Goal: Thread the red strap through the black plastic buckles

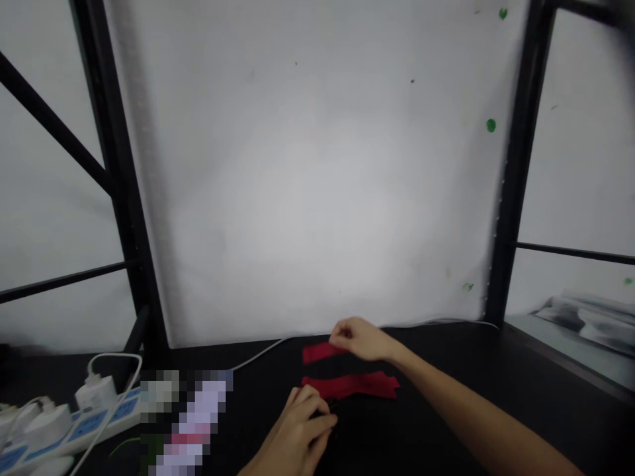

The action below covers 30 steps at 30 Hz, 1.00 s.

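Note:
In the head view, my right hand (361, 338) pinches one end of a short red strip of cloth or ribbon (316, 353), which stretches out to the left of my fingers. Nearer to me, several more red strips (364, 385) lie together on the black table, their right ends uneven. My left hand (305, 426) is at the left end of these strips, its fingers curled and closed. A small dark thing shows by its fingertips, but against the black surface I cannot make out what it is.
A white power strip (102, 420) with plugged-in white adapters (96, 393) stands at the left. Beside it is a pixelated patch. A thin white cable (260, 356) runs along the back of the black table (436, 363). Black frame posts (520, 165) flank a white back panel (317, 165).

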### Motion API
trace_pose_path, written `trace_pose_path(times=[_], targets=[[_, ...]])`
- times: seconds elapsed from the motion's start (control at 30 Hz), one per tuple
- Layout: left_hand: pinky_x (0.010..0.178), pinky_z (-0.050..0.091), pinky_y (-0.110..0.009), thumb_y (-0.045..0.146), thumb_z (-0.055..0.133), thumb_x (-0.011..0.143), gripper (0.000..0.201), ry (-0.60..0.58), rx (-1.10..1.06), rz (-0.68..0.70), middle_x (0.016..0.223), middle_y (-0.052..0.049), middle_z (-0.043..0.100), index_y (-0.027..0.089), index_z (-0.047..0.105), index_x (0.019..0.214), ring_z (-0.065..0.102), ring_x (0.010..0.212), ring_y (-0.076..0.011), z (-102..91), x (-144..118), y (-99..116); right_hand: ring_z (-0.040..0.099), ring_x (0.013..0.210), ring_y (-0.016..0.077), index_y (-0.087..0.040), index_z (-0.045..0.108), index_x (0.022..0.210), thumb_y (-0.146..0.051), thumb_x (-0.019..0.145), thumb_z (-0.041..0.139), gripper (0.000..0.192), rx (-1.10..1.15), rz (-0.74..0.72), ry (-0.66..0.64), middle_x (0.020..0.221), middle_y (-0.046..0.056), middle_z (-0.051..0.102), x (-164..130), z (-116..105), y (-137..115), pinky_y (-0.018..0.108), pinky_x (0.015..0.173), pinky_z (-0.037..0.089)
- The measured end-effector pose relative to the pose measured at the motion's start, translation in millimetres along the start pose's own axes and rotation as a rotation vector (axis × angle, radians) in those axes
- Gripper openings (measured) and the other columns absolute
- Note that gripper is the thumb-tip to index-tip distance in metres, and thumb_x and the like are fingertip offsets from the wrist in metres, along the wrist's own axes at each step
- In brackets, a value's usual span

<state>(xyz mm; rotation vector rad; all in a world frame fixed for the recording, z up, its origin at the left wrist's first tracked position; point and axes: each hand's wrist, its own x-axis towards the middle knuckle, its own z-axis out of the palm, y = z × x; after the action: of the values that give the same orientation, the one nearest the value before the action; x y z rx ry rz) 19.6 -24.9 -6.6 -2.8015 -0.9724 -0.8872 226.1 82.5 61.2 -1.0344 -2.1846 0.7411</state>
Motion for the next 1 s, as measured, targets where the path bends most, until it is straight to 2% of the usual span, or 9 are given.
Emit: trace_pose_path(times=[0.1, 0.2, 0.3, 0.37, 0.53, 0.67, 0.77, 0.87, 1.0], targets=[[0.075, 0.045, -0.033, 0.004, 0.054, 0.083, 0.027, 0.003, 0.068, 0.048, 0.084, -0.004, 0.067, 0.023, 0.071, 0.095, 0.056, 0.080, -0.0189, 2.9, -1, -1, 0.054, 0.055, 0.0142, -0.018, 0.072, 0.069, -0.024, 0.072, 0.070, 0.006, -0.136, 0.031, -0.083, 0.060, 0.000, 0.064, -5, 35, 13, 0.026, 0.058, 0.041], [0.077, 0.043, -0.033, 0.003, 0.056, 0.080, 0.029, -0.006, 0.100, 0.100, 0.083, -0.003, 0.067, 0.023, 0.071, 0.094, 0.056, 0.080, -0.0182, 4.7, -2, -5, 0.060, 0.081, 0.0225, -0.021, 0.073, 0.072, -0.026, 0.069, 0.075, 0.006, -0.271, 0.045, -0.015, 0.074, 0.003, 0.069, -13, 49, 24, 0.035, 0.079, 0.043], [0.075, 0.042, -0.032, 0.003, 0.059, 0.077, 0.030, -0.006, 0.086, 0.136, 0.085, -0.003, 0.068, 0.023, 0.071, 0.096, 0.058, 0.081, -0.0185, 3.6, -3, -5, 0.055, 0.104, 0.0281, -0.021, 0.073, 0.091, -0.034, 0.077, 0.069, 0.019, -0.350, 0.064, 0.071, 0.101, 0.008, 0.068, -14, 27, 39, 0.042, 0.095, 0.036], [0.076, 0.042, -0.033, 0.003, 0.060, 0.075, 0.030, 0.006, 0.054, 0.123, 0.084, -0.002, 0.069, 0.024, 0.071, 0.095, 0.058, 0.081, -0.0189, 1.5, -2, -3, 0.055, 0.106, 0.0279, -0.019, 0.073, 0.099, -0.030, 0.082, 0.062, 0.023, -0.378, 0.111, 0.090, 0.105, 0.011, 0.067, -12, -2, 55, 0.042, 0.096, 0.037], [0.075, 0.044, -0.034, 0.002, 0.059, 0.075, 0.027, -0.014, 0.040, 0.071, 0.082, -0.003, 0.068, 0.021, 0.070, 0.091, 0.060, 0.079, -0.0193, -2.9, 3, 1, 0.062, 0.095, 0.0260, -0.019, 0.073, 0.103, -0.017, 0.065, 0.071, 0.038, -0.376, 0.223, -0.003, 0.105, 0.010, 0.069, -18, -57, 103, 0.034, 0.084, 0.046], [0.073, 0.044, -0.032, 0.004, 0.060, 0.079, 0.023, 0.005, 0.020, 0.066, 0.081, -0.002, 0.068, 0.021, 0.070, 0.092, 0.061, 0.080, -0.0183, -2.4, 4, -2, 0.062, 0.093, 0.0240, -0.019, 0.075, 0.094, -0.024, 0.069, 0.071, 0.025, -0.357, 0.205, 0.000, 0.103, 0.008, 0.069, -27, -55, 123, 0.033, 0.083, 0.047], [0.075, 0.045, -0.032, 0.005, 0.061, 0.080, 0.020, 0.005, 0.010, 0.028, 0.082, -0.002, 0.068, 0.021, 0.069, 0.089, 0.061, 0.082, -0.0184, -2.2, 3, -1, 0.060, 0.099, 0.0246, -0.019, 0.070, 0.108, -0.029, 0.073, 0.070, 0.036, -0.346, 0.189, 0.030, 0.113, 0.010, 0.066, -27, -47, 127, 0.034, 0.088, 0.045], [0.076, 0.045, -0.033, 0.005, 0.059, 0.081, 0.019, 0.003, -0.003, -0.003, 0.083, -0.003, 0.068, 0.020, 0.069, 0.088, 0.061, 0.084, -0.0186, -3.0, 3, 1, 0.058, 0.103, 0.0263, -0.021, 0.072, 0.104, -0.028, 0.068, 0.075, 0.037, -0.341, 0.193, 0.015, 0.115, 0.009, 0.065, -23, -44, 127, 0.035, 0.090, 0.043], [0.075, 0.047, -0.034, 0.005, 0.059, 0.081, 0.022, 0.002, -0.005, -0.011, 0.085, -0.004, 0.069, 0.021, 0.069, 0.093, 0.062, 0.085, -0.0198, -3.3, 3, -1, 0.062, 0.081, 0.0230, -0.018, 0.072, 0.089, -0.025, 0.057, 0.083, 0.035, -0.315, 0.220, -0.017, 0.087, 0.005, 0.071, -21, -41, 119, 0.032, 0.075, 0.045]])
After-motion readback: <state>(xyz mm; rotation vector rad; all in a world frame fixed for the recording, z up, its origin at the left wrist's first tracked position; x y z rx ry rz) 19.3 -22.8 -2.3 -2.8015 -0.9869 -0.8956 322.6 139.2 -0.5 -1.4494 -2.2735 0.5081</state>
